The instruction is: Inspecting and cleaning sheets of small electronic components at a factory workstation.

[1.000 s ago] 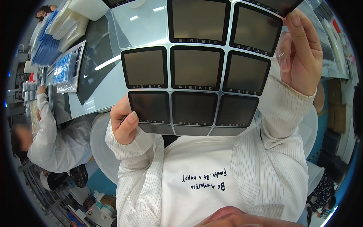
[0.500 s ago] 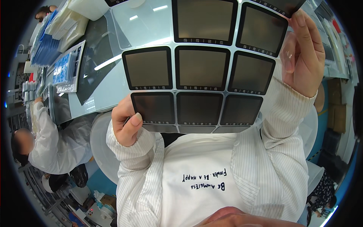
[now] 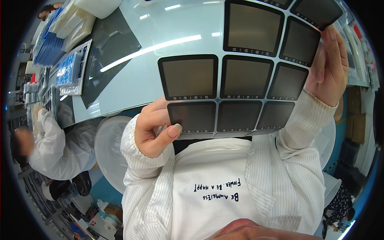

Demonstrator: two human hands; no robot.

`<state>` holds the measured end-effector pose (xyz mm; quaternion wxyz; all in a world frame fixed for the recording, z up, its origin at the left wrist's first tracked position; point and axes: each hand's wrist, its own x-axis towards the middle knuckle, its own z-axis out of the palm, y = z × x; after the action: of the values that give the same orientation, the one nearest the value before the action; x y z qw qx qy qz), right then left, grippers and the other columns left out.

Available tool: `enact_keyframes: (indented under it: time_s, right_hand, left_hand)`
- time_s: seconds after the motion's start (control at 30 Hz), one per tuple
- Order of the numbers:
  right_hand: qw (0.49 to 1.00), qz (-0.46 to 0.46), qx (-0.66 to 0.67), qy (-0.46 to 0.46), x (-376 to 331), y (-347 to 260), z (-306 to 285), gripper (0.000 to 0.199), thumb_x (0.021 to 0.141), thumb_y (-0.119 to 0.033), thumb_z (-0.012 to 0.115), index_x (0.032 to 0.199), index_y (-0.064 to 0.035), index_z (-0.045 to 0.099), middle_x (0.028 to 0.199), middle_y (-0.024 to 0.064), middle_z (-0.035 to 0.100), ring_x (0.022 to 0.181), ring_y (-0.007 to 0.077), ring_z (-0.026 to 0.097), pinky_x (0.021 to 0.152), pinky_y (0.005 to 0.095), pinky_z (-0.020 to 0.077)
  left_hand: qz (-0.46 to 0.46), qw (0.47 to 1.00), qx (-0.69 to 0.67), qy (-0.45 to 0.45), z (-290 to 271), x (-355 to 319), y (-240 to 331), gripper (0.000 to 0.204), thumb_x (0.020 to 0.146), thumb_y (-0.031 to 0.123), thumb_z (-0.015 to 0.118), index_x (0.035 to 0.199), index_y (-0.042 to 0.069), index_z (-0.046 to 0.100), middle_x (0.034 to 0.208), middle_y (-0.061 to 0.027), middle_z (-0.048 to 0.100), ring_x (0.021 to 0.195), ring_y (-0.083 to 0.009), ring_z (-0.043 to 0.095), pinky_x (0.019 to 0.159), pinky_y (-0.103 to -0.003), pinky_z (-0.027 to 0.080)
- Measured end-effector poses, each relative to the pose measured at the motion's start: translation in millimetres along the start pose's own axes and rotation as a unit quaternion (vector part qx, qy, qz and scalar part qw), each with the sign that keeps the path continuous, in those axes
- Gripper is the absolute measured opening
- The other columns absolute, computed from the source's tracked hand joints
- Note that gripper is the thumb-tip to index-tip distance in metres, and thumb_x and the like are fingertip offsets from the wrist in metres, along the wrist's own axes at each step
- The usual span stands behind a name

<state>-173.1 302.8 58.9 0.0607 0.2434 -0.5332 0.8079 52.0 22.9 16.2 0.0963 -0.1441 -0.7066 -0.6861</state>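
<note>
Between my two hands I hold up a clear sheet (image 3: 219,82) printed with several dark, black-bordered panels in rows, each with a line of small marks along its lower edge. My left hand (image 3: 157,129) pinches the sheet's near left corner, thumb on top and fingers beneath. At the far right edge, my right hand (image 3: 331,66) grips it, fingertips at a corner panel and the palm partly seen behind the sheet. The sheet bows slightly and is tilted above the table's near edge. Its far end runs out of view.
A glass-topped table (image 3: 120,94) with bright light reflections lies beyond the sheet. Blue and cream stacks of sheets (image 3: 66,32) and a blue-wrapped pack (image 3: 69,74) sit at the far left. A co-worker in white (image 3: 60,148) is at left. A round translucent tub (image 3: 114,154) stands below the table edge.
The sheet has shifted to the right and turned, uncovering more of the table at left. My left hand has moved right with it; my right hand has moved slightly right and down.
</note>
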Motion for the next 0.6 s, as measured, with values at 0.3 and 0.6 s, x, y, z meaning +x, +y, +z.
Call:
enact_keyframes:
  time_s: [0.3, 0.6]
  right_hand:
    - [0.994, 0.004, -0.036, 0.106, 6, -6, 13, 0.031, 0.099, -0.013, 0.048, 0.124, 0.0027, 0.057, 0.120, 0.0140, 0.064, 0.044, 0.0009, 0.036, 0.057, 0.0086, 0.0386]
    - [0.993, 0.008, -0.094, 0.066, 24, -23, -26, 0.036, 0.101, -0.014, 0.042, 0.130, 0.0038, 0.052, 0.078, -0.0004, 0.063, 0.050, 0.0012, 0.031, 0.071, 0.0071, 0.0408]
  left_hand:
    - [0.022, 0.999, 0.034, -0.003, 9, 12, -1, 0.022, 0.087, 0.014, 0.062, 0.072, 0.002, 0.052, 0.081, -0.0109, 0.056, 0.066, -0.0186, 0.049, 0.060, -0.028, 0.039]
    - [-0.004, 0.998, 0.055, 0.011, 10, 9, -3, 0.019, 0.086, 0.012, 0.062, 0.072, 0.001, 0.054, 0.076, -0.0086, 0.052, 0.061, -0.0148, 0.044, 0.055, -0.027, 0.036]
